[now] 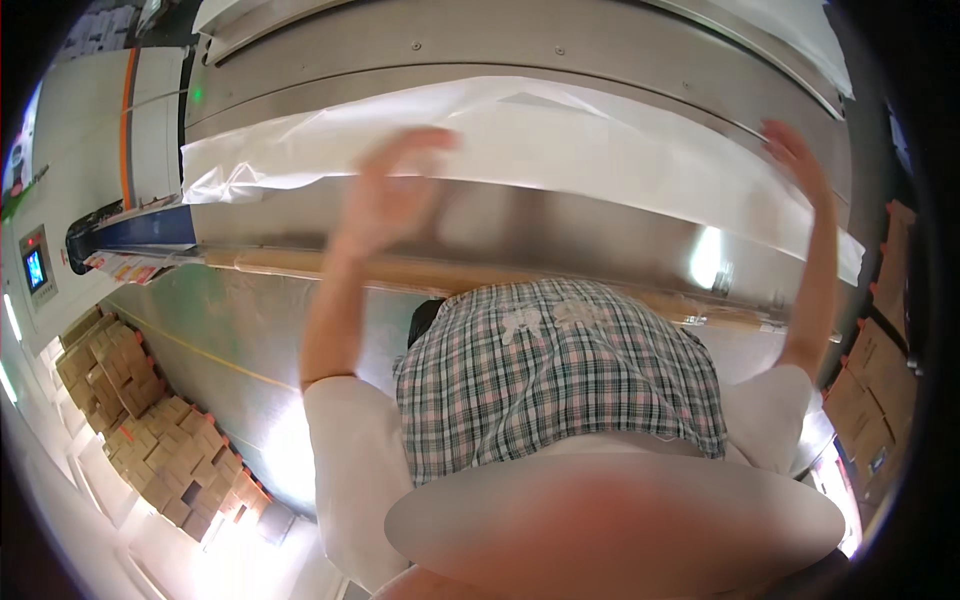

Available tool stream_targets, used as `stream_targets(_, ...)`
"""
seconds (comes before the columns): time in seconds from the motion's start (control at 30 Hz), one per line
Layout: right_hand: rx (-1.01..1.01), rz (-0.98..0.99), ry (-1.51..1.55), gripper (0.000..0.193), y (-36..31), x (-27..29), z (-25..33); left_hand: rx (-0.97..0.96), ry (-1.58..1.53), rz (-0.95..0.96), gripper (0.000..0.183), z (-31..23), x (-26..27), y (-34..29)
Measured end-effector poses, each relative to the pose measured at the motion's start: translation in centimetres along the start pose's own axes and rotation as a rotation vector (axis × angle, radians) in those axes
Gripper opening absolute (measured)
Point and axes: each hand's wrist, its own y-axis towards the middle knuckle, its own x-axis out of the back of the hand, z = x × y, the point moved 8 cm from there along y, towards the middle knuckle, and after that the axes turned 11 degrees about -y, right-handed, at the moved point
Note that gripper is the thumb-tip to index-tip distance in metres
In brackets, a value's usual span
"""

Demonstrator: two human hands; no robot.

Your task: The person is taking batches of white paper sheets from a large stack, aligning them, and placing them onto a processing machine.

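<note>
While a white sheet (560, 140) lies along the steel tabletop (560, 222), its long axis running from the tabletop's left side to its right, crumpled end at left, a person's blurred left hand (405, 180) curves open above the tabletop's left half. Over the tabletop's right end is the right hand (793, 155); whether it grips the sheet cannot be told.

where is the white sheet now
In the head view, the white sheet stretches across the upper middle along the metal machine, left hand over its left half, right hand near its right end.
</note>
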Motion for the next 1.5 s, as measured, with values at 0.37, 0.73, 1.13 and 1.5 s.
stream_targets(0.37,0.570,-0.229,-0.683,0.026,4.9,-22.1,32.3,-0.118,0.794,-0.305,0.032,4.4,-0.6,-5.1)
stream_targets(0.73,0.603,-0.537,-0.578,0.020,-1.6,-22.4,36.0,0.163,1.140,-0.471,0.042,14.3,23.4,-10.3)
stream_targets(1.13,0.724,-0.452,-0.685,0.017,-1.1,-28.1,42.6,0.434,1.171,-0.576,0.052,18.6,35.5,-11.7)
stream_targets(1.5,0.643,-0.349,-0.658,0.019,1.1,-32.0,44.6,0.344,0.674,-0.943,0.033,24.6,46.9,-14.8)
